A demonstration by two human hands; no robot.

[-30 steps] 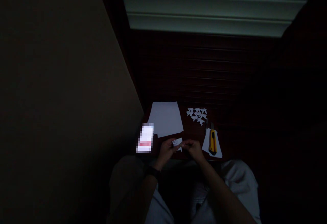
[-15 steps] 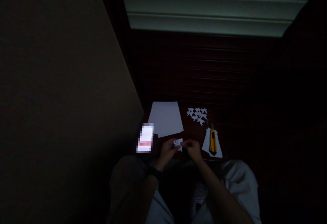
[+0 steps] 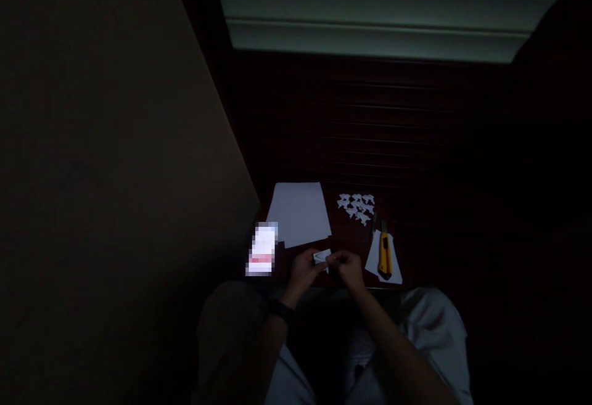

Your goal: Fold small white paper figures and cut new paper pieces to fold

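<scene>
A small piece of folded white paper (image 3: pixel 321 257) is held between my two hands, just over the near edge of the dark table. My left hand (image 3: pixel 303 270) grips its left side, thumb on the near face. At its right edge the fingers of my right hand (image 3: pixel 348 267) pinch the paper. Part of the fold is hidden behind my fingers. Beyond and to the right lies a cluster of several small folded paper pieces (image 3: pixel 356 206).
A stack of white sheets (image 3: pixel 300 214) lies at the back left, with a blurred bright phone-like screen (image 3: pixel 262 249) before it. On the right a yellow utility knife (image 3: pixel 385 256) rests on smaller white papers (image 3: pixel 372 258). A wall (image 3: pixel 139 146) rises close on the left.
The folded paper shows a slightly changed outline, with its right part more covered by my right fingers. Both hands stay in nearly the same place.
</scene>
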